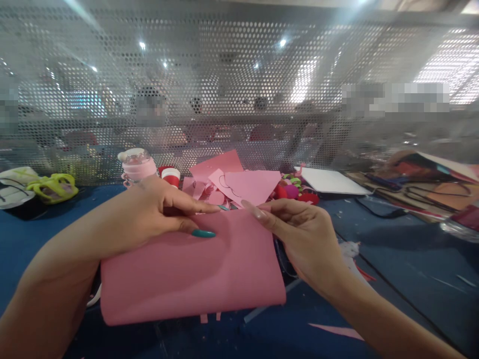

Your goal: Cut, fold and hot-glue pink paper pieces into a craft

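A large pink sheet [194,276], of craft foam or thick paper, is held up in front of me. It is folded over, with a rounded bend along its lower edge. My left hand [157,207] pinches the top edge near the middle, its green-nailed thumb lying on the front face. At the upper right corner, my right hand [299,227] grips the same edge between thumb and fingers. Some right fingertips are hidden behind the sheet. Past the hands lies a heap of pink paper pieces [254,184], with a dark thread across one of them.
Behind the heap rises a perforated metal screen [224,75]. A pink-capped bottle [138,164] and a red-and-white cup [171,175] stand at left, near a yellow-green object [56,188]. A white board [333,180] and cables [430,197] lie right. A pink scrap [337,331] rests on the blue table [404,279].
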Motion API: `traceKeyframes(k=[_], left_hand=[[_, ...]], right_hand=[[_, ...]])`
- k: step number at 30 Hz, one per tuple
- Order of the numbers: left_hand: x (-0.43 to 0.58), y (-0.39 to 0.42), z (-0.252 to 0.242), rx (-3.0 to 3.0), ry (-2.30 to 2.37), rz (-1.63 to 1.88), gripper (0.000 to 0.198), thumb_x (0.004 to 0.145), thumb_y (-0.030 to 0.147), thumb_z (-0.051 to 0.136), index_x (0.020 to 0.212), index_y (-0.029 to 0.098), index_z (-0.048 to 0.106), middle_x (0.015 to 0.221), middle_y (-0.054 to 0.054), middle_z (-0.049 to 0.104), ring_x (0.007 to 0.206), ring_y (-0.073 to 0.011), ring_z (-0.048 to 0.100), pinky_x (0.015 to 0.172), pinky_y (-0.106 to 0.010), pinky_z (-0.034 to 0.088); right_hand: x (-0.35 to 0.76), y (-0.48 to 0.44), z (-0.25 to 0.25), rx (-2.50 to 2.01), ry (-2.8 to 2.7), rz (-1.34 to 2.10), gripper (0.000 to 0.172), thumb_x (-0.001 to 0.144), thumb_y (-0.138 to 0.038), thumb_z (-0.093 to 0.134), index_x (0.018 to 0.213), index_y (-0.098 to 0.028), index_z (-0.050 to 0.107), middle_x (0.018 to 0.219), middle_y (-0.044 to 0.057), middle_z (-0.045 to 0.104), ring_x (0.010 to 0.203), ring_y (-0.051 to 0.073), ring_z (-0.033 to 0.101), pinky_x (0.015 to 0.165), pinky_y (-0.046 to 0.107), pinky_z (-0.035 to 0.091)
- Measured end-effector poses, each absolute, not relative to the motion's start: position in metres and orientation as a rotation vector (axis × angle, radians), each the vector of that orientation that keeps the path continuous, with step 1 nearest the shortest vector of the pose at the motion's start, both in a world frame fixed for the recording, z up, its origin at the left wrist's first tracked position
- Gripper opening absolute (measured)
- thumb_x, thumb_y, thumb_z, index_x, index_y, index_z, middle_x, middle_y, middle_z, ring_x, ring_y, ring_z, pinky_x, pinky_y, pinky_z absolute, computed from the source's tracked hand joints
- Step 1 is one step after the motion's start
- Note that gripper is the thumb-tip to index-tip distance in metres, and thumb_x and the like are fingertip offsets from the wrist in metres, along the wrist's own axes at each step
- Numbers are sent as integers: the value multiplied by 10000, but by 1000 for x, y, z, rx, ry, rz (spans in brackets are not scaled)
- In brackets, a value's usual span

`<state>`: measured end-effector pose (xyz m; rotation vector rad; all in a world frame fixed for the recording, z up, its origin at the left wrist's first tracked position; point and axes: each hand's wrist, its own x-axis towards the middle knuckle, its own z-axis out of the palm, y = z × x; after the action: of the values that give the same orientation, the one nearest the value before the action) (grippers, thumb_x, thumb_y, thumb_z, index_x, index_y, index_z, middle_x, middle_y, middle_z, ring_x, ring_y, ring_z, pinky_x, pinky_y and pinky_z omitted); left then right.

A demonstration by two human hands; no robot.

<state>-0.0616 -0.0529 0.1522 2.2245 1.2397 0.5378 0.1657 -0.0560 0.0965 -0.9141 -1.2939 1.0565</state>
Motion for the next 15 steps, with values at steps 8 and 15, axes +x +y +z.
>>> traceKeyframes(k=[8, 15], left_hand=[[-62, -53, 153, 2237, 1232, 521, 272, 776, 295, 608, 1037, 327, 678, 878, 61, 730, 789, -149, 649, 613, -141, 465], [-63, -54, 153, 2256, 1247, 525, 276, 778, 288, 599, 1041, 325, 678, 890, 55, 729, 794, -154, 647, 640, -157, 477]], right_hand=[[167, -56, 94, -926, -1287, 1048, 134, 590, -318, 795, 662, -228, 725, 625, -5, 693, 581, 119, 611, 517, 226, 472], [167, -56, 94, -954, -1297, 1016, 157, 582, -337, 794, 655, -218, 722, 600, -2, 668, 534, 109, 567, 461, 219, 436]])
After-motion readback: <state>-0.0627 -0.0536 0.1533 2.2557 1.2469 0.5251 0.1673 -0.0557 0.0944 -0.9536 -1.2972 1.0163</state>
